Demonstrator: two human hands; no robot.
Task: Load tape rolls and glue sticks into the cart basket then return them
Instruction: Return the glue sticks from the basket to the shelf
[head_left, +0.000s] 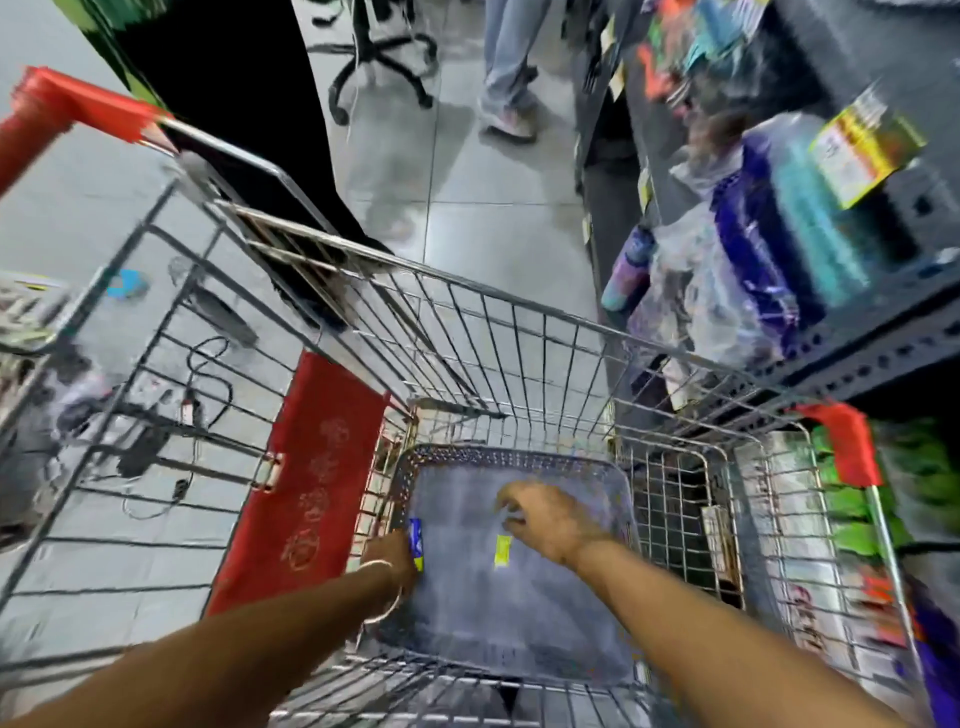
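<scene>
Both hands reaching into wire cart basket (519, 332).
Left hand (397, 558) is grasping blue-yellow glue stick (415, 543); right hand (545, 519) is hanging unclenched, small yellow stick (502, 551) just beside its fingers.

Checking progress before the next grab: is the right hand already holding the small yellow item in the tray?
No: the yellow item lies loose on the tray, while the right hand hovers beside it with fingers spread.

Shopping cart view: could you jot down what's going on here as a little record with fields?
place: shop aisle beside shelves
container: grey tray inside wire shopping cart
left hand: grips blue-and-yellow stick-shaped item at the tray's left edge
right hand: fingers spread, empty, above the tray
loose item: small yellow piece on the tray
image: blurred
</scene>
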